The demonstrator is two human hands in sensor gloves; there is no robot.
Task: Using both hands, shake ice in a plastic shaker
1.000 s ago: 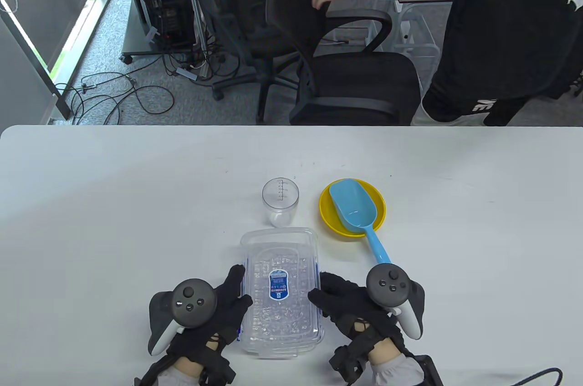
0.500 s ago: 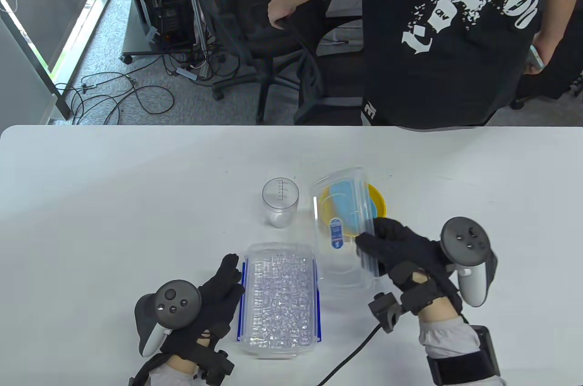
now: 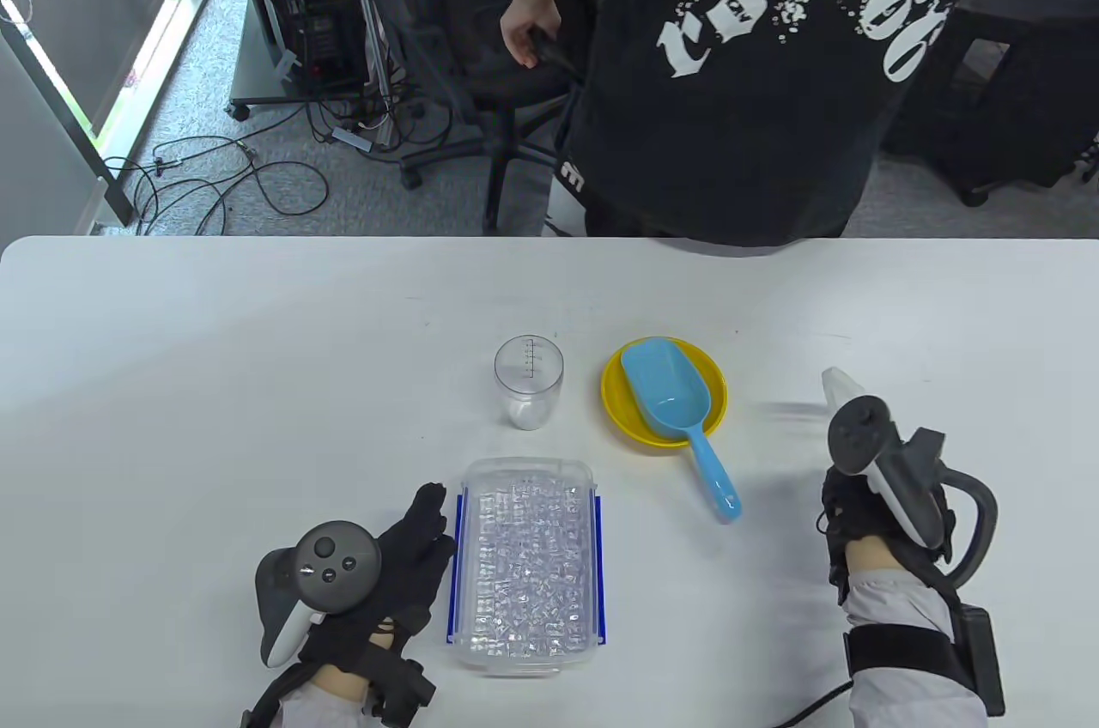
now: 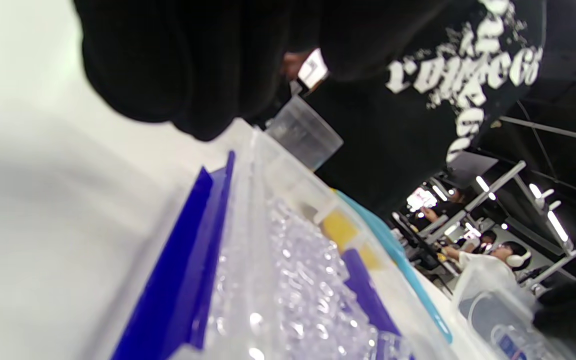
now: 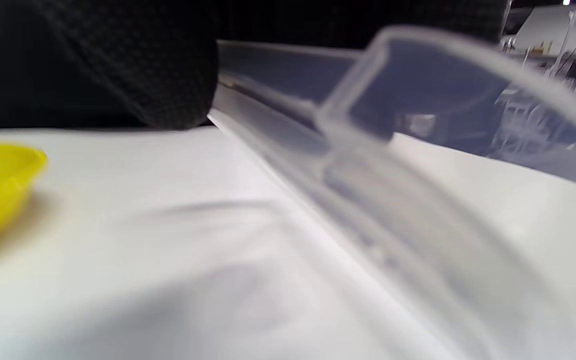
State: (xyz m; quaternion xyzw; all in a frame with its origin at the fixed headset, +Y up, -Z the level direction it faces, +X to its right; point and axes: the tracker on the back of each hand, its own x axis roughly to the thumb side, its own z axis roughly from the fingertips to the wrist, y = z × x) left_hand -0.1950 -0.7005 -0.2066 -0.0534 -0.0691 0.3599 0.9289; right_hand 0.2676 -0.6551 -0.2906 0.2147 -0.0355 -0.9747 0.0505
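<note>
A clear plastic box of ice cubes with blue side clips lies uncovered near the table's front edge. My left hand lies flat against its left side, fingers straight; in the left wrist view the left hand hangs over the box. My right hand is off to the right, turned on edge, and grips the box's clear lid, which is blurred. The lid also shows beyond the box. An empty clear graduated cup stands upright behind the box.
A yellow dish holds a blue scoop whose handle points toward the front right. A person in a black printed shirt stands at the table's far edge by an office chair. A cable trails from my right wrist.
My right hand lifted the lid off the ice box and carried it right, past the yellow dish. My left hand stayed by the box. The person behind the table moved left.
</note>
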